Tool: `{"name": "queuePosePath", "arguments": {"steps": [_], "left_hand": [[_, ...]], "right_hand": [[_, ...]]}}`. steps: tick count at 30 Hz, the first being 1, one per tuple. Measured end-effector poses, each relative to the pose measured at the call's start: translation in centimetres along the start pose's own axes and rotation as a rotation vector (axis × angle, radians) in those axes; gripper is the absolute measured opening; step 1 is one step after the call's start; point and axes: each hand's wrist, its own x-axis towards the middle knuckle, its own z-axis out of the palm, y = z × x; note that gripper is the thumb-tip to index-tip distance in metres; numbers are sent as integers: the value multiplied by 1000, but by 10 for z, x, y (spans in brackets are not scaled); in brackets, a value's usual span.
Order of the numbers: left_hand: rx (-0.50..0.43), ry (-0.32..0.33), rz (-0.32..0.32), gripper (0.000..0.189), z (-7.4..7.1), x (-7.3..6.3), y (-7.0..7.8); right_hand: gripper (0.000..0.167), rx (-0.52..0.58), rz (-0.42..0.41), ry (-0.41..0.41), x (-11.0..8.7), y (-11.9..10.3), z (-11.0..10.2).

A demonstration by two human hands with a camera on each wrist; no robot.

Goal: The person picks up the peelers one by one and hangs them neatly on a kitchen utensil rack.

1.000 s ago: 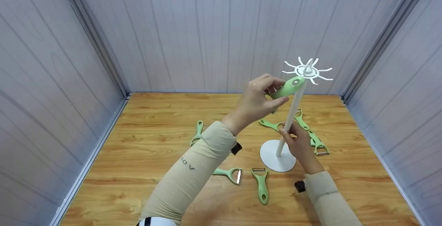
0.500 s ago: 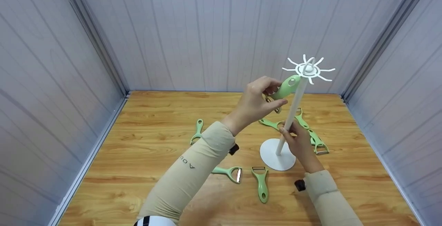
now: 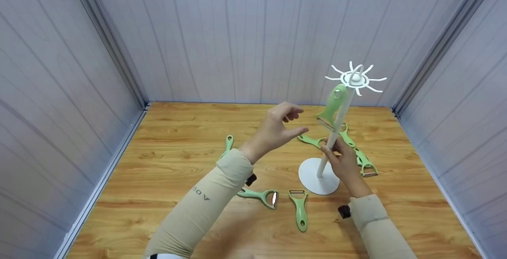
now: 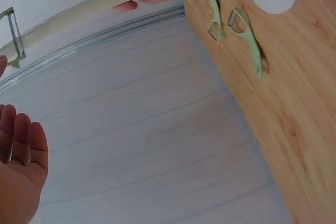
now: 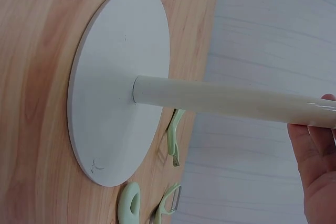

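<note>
A green peeler (image 3: pixel 333 103) hangs by the hole in its handle from a hook of the white stand (image 3: pixel 340 112), blade end down beside the pole. My left hand (image 3: pixel 279 126) is apart from it on the left, thumb and fingers spread and holding nothing. In the left wrist view that hand (image 4: pixel 21 166) shows at the left edge, with the peeler's blade end (image 4: pixel 16 35) above it. Low on the pole, my right hand (image 3: pixel 342 162) grips it with thumb and fingers. The right wrist view shows those fingers (image 5: pixel 315 153) round the pole above the round base (image 5: pixel 113 98).
Several green peelers lie on the wooden table (image 3: pixel 178 140): one peeler (image 3: pixel 301 211) in front of the base, another peeler (image 3: pixel 259 196) left of it, one (image 3: pixel 228 145) farther left, and more behind and right of the stand, including a peeler (image 3: pixel 367 164). Panelled walls enclose the table.
My left hand has let go of the peeler and drawn back left and down. The peeler has swung down to hang from the hook. The stand's top has turned slightly; my right hand stays on the pole.
</note>
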Motion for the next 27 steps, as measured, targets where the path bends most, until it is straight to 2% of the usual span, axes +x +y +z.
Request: {"name": "queuePosePath", "arguments": {"steps": [5,13,20,27], "left_hand": [[23,-6,-49,37,-11,-19,-13],[80,-8,-159,38,-39,-48,-34],[107,10,-178,37,-53,-61,-46],[124,-15,-219,36,-59,-71,-52]], "right_hand": [[16,37,-12,2,-1,0,0],[20,38,-3,0,-2,-2,0],[17,25,-59,27,0,-1,-1],[17,6,-24,15,-2,-3,-2]]}}
